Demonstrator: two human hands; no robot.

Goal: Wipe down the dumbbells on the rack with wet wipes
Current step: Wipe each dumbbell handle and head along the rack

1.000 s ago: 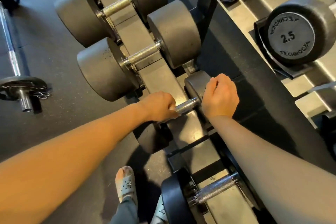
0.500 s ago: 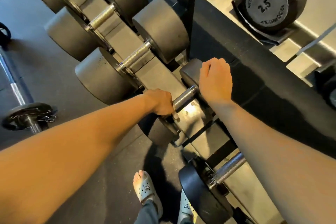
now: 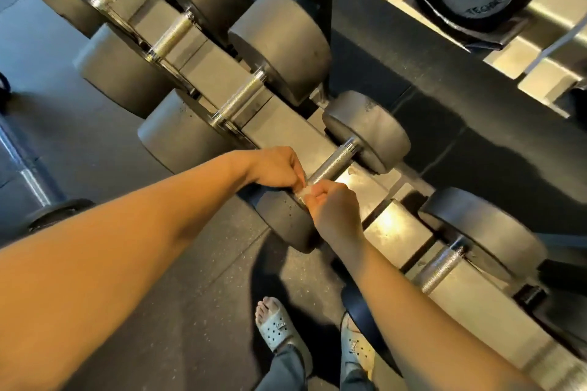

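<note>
Rack (image 3: 286, 124) holds dumbbell (image 3: 368, 130); hands (image 3: 274, 168) (image 3: 336, 211) pinch wipe (image 3: 303, 193).

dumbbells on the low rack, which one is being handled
The second-nearest dumbbell on that row: left hand and right hand both pinch a wet wipe at its handle. The others lie untouched.

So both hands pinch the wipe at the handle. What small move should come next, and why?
Probably slide the wipe along the handle toward the far head. The left hand and right hand pinch it at the handle's near end, and the rest of the handle lies uncovered.
</note>
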